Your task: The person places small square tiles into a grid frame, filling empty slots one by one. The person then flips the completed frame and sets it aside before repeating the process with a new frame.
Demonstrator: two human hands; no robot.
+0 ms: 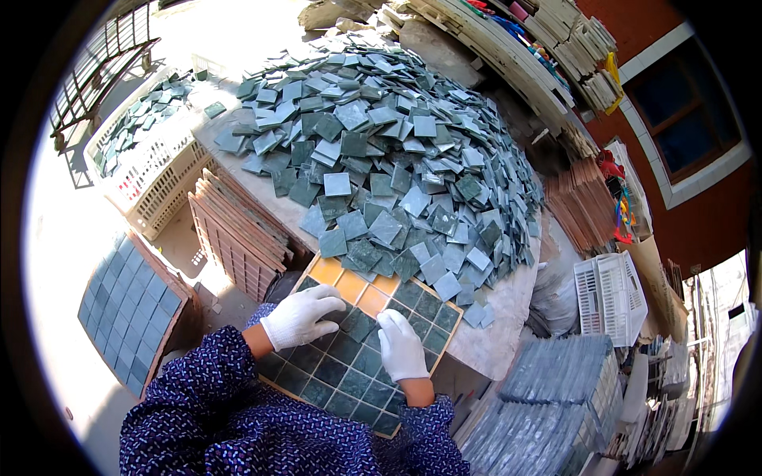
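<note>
A yellow-orange grid tray (371,301) lies tilted in front of me, most of its square cells filled with dark green stone tiles (344,349). A few cells at its far edge show bare yellow. My left hand (300,319), in a white glove, is over the tray's left part, thumb and fingers apart. White-gloved too, my right hand (402,347) rests at the tray's right part, its fingers bent together beside the bare cells. Whatever is under those fingertips is hidden. Between the hands, one tile (359,324) sits slightly askew.
A large heap of loose green tiles (381,159) covers the table (496,333) beyond the tray. On the left are a tile-filled panel (127,305), stacked brown trays (238,226) and a plastic crate (167,186). Wrapped tile stacks (548,381) and white baskets (609,297) stand right.
</note>
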